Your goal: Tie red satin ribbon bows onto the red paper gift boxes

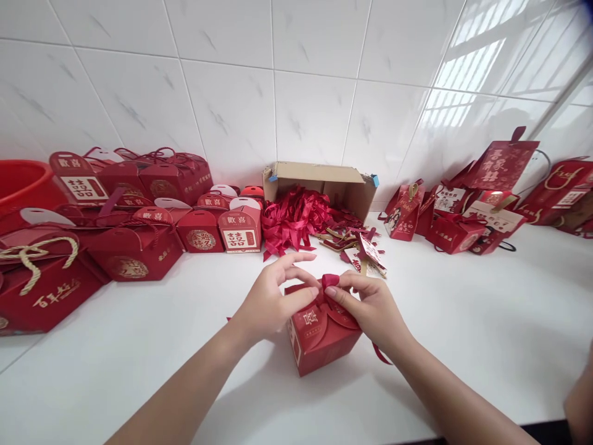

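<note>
A red gift box (324, 346) with folded petal flaps and pale lettering stands closed on the white table before me. Over its top, my right hand (375, 306) pinches a loop of dark red ribbon (330, 280) between thumb and forefinger. My left hand (273, 293) is at the left of that loop; its thumb and one finger come together at the ribbon by the lid, while other fingers stretch out above. The exact spot where the left fingertips meet the ribbon is partly hidden. One ribbon end hangs past the box's right side, under my right wrist.
Behind the box, a cardboard carton (319, 168) lies on its side, spilling red ribbons (296, 216) and small tags (370, 252). Several red boxes (139, 250) line the left, near a red basin (23, 182). More gift boxes (456, 233) stand right. Someone's arm (579, 402) shows at the right edge.
</note>
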A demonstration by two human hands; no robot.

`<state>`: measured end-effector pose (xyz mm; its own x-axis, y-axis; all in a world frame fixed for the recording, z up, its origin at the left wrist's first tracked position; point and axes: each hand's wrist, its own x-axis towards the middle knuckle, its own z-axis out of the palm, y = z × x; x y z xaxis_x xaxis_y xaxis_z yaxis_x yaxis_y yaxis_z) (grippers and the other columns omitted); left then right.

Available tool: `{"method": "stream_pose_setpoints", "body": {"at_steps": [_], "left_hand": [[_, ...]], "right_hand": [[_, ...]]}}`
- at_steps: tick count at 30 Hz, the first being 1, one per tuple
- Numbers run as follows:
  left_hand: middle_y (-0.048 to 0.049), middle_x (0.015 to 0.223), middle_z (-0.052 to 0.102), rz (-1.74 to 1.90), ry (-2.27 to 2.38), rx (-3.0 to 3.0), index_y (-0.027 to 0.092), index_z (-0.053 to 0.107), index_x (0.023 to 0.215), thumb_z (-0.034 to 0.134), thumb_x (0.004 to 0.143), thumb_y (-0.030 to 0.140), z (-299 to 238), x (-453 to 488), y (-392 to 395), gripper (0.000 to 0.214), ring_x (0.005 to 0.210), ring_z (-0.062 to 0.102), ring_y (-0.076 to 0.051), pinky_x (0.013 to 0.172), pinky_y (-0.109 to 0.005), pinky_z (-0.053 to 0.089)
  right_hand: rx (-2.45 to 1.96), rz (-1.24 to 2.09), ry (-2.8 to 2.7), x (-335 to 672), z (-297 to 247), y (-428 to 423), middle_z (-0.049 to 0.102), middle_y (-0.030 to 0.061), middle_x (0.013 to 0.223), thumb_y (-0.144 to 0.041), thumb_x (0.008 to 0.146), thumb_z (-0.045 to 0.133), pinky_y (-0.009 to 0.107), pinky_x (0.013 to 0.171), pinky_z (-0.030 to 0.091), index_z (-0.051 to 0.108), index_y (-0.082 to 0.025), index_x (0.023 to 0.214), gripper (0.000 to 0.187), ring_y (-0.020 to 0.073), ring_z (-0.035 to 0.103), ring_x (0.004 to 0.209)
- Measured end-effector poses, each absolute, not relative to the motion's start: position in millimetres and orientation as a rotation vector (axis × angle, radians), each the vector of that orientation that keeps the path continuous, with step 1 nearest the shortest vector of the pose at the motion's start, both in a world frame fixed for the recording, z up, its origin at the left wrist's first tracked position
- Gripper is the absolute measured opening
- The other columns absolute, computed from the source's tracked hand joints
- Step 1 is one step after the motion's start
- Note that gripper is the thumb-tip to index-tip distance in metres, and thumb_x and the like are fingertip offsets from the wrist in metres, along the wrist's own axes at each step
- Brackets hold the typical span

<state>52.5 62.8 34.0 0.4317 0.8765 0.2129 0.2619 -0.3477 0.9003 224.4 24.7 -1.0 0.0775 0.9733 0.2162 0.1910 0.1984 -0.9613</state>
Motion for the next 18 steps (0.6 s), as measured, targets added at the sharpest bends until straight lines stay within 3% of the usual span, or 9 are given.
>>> {"method": "stream_pose_setpoints", "body": {"at_steps": [2, 5, 8, 13, 18], "left_hand": [[-0.0022, 0.084, 0.064, 0.938, 1.046, 1.917, 0.021, 0.055, 0.085, 0.061, 0.07, 0.032, 36.8, 43.8, 68.1, 0.019, 0.088, 0.058, -0.021, 0.081, -0.035, 0.043], [0.0011, 0.072, 0.053, 0.78, 1.199, 2.026, 0.02, 0.044, 0.067, 0.063, 0.07, 0.045, 35.0, 34.3, 74.6, 0.032, 0.07, 0.051, -0.017, 0.067, -0.03, 0.042], [0.0018, 0.07, 0.053, 0.56, 1.27, 2.003, 0.02, 0.045, 0.069, 0.064, 0.068, 0.055, 26.6, 29.2, 79.0, 0.04, 0.062, 0.049, -0.015, 0.058, -0.027, 0.039], [0.0, 0.065, 0.058, 0.511, 1.276, 1.781, 0.019, 0.053, 0.067, 0.068, 0.062, 0.059, 15.6, 28.3, 85.0, 0.042, 0.054, 0.049, -0.015, 0.046, -0.023, 0.033], [0.0015, 0.057, 0.048, 0.33, 1.128, 1.71, 0.017, 0.055, 0.058, 0.066, 0.065, 0.06, 23.6, 27.9, 89.7, 0.045, 0.047, 0.037, -0.01, 0.043, -0.022, 0.025]], "right_hand": [[-1.224, 0.838, -1.386, 225.3, -1.8, 24.9, 0.061, 0.0031, 0.081, -0.038, 0.076, 0.067, 0.029, 0.073, 0.043, 0.065, -0.019, 0.064, 0.023, 0.0164, 0.054, 0.077], [-1.269, 0.856, -1.395, 227.0, -3.7, 24.3, 0.064, 0.0037, 0.082, -0.038, 0.079, 0.064, 0.03, 0.071, 0.043, 0.066, -0.019, 0.071, 0.021, 0.0169, 0.055, 0.076], [-1.309, 0.884, -1.402, 228.2, -5.7, 23.1, 0.065, 0.0042, 0.082, -0.041, 0.08, 0.062, 0.03, 0.07, 0.044, 0.068, -0.019, 0.079, 0.023, 0.0172, 0.056, 0.075], [-1.268, 0.903, -1.401, 226.6, -5.0, 21.3, 0.068, 0.0045, 0.087, -0.039, 0.081, 0.062, 0.03, 0.074, 0.047, 0.069, -0.021, 0.084, 0.02, 0.018, 0.059, 0.079], [-1.242, 0.963, -1.341, 225.8, -3.3, 20.5, 0.07, 0.0049, 0.083, -0.039, 0.073, 0.071, 0.032, 0.074, 0.05, 0.073, -0.021, 0.079, 0.019, 0.0195, 0.062, 0.079]]}}
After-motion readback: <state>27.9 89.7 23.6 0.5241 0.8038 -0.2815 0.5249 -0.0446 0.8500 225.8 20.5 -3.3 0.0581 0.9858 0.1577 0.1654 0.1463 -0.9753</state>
